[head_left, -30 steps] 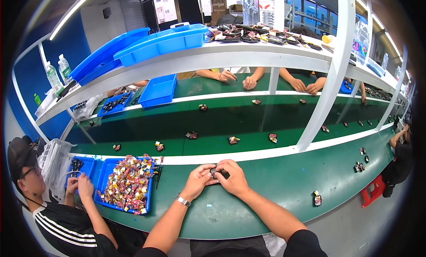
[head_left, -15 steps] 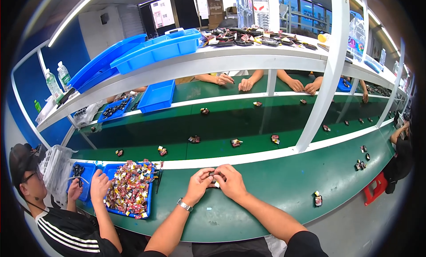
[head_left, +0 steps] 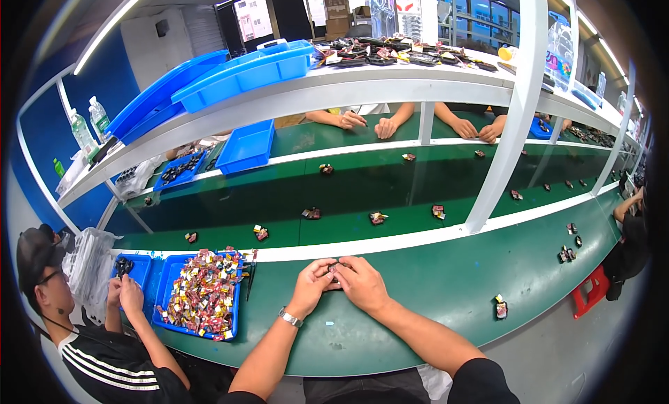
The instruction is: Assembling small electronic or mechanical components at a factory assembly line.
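I'm watching the left hand (head_left: pixel 311 287) and right hand (head_left: pixel 362 284) pinching a small dark part (head_left: pixel 334 269), mostly covered, between their fingertips. A pale piece showing below half a second ago is now hiding, so handling is apparently continuing. Leftward, a blue tray (head_left: pixel 167 277) is holding wired components (head_left: pixel 205 292); beyond, little assemblies (head_left: pixel 378 218) are drifting rightward.

Blue trays (head_left: pixel 244 78) on a white shelf (head_left: pixel 376 93), bottles (head_left: pixel 82 131) to their left, red stool (head_left: pixel 591 294) far right
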### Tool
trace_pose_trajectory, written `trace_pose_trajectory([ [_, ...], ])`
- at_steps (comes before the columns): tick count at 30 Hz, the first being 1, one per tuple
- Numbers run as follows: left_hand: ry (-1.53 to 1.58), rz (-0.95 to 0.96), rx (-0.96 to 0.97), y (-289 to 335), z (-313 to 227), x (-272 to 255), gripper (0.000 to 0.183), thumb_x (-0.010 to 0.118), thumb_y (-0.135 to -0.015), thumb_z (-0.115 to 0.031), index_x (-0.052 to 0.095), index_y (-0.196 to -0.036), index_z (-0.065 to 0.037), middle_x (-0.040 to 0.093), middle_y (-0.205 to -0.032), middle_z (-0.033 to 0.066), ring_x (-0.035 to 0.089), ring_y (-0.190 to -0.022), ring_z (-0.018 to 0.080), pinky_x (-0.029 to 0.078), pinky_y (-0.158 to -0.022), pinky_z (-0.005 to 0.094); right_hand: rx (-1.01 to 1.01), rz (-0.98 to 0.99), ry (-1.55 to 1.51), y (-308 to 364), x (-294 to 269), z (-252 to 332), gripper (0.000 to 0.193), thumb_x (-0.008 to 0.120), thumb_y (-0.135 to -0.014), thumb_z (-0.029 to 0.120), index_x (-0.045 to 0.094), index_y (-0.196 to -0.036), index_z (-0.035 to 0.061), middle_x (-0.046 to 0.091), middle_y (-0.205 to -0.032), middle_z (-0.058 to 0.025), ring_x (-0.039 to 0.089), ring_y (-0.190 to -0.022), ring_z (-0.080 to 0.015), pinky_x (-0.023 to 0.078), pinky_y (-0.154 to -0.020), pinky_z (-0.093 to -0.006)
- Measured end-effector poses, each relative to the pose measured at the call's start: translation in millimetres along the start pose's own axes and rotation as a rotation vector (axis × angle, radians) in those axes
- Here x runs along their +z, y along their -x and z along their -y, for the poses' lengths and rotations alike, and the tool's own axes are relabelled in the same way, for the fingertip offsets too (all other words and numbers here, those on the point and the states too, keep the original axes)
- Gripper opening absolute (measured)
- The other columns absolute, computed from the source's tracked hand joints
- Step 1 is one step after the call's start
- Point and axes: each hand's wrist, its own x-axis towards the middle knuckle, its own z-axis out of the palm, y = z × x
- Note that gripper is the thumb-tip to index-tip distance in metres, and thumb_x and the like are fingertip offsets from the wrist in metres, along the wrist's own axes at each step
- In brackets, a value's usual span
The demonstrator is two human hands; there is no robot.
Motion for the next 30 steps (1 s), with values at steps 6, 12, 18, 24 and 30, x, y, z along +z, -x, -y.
trace_pose_trajectory([
  [6,0.009,-0.001,0.002,0.5,-1.2,-0.2,0.031,0.049,-0.097,0.002,0.049,-0.128,0.003,0.061,-0.120,0.0116,0.063,-0.106,0.0181,0.057,-0.088,0.0317,0.007,-0.008,0.007,-0.3,3.3,-0.3,0.017,0.074,-0.078,0.010,0.071,-0.094,0.0048,0.066,-0.102,-0.0063,0.065,-0.085,-0.0221,0.056,-0.070,-0.0336],
  [12,0.033,-0.005,-0.034,0.3,-3.6,1.7,0.030,0.050,-0.096,0.002,0.049,-0.126,0.004,0.062,-0.118,0.0127,0.064,-0.105,0.0194,0.057,-0.089,0.0361,-0.026,0.066,0.062,-4.7,-3.9,-0.2,0.013,0.071,-0.078,0.006,0.068,-0.091,0.0052,0.061,-0.098,-0.0058,0.062,-0.087,-0.0230,0.055,-0.068,-0.0355],
  [18,-0.005,0.008,-0.056,1.2,-6.6,2.5,0.030,0.047,-0.097,0.002,0.049,-0.128,0.004,0.061,-0.120,0.0128,0.062,-0.108,0.0197,0.057,-0.091,0.0336,-0.002,0.126,0.061,-3.4,-4.1,3.4,0.014,0.069,-0.079,0.007,0.066,-0.092,0.0052,0.058,-0.092,-0.0051,0.061,-0.087,-0.0235,0.054,-0.066,-0.0355],
  [24,-0.012,0.009,-0.057,1.5,-4.2,1.6,0.031,0.046,-0.097,0.003,0.049,-0.127,0.004,0.061,-0.120,0.0132,0.063,-0.108,0.0200,0.057,-0.091,0.0335,-0.062,0.064,0.090,-0.6,0.0,-0.6,0.014,0.069,-0.075,0.005,0.067,-0.089,0.0058,0.060,-0.094,-0.0043,0.061,-0.087,-0.0224,0.054,-0.068,-0.0349],
  [30,-0.023,-0.029,-0.048,0.5,-1.8,1.3,0.032,0.049,-0.096,0.001,0.049,-0.128,0.003,0.062,-0.120,0.0120,0.063,-0.105,0.0188,0.057,-0.087,0.0336,-0.122,0.040,0.081,-3.3,0.1,0.3,0.016,0.066,-0.076,0.007,0.066,-0.092,0.0038,0.061,-0.105,-0.0096,0.061,-0.092,-0.0270,0.054,-0.078,-0.0391],
])
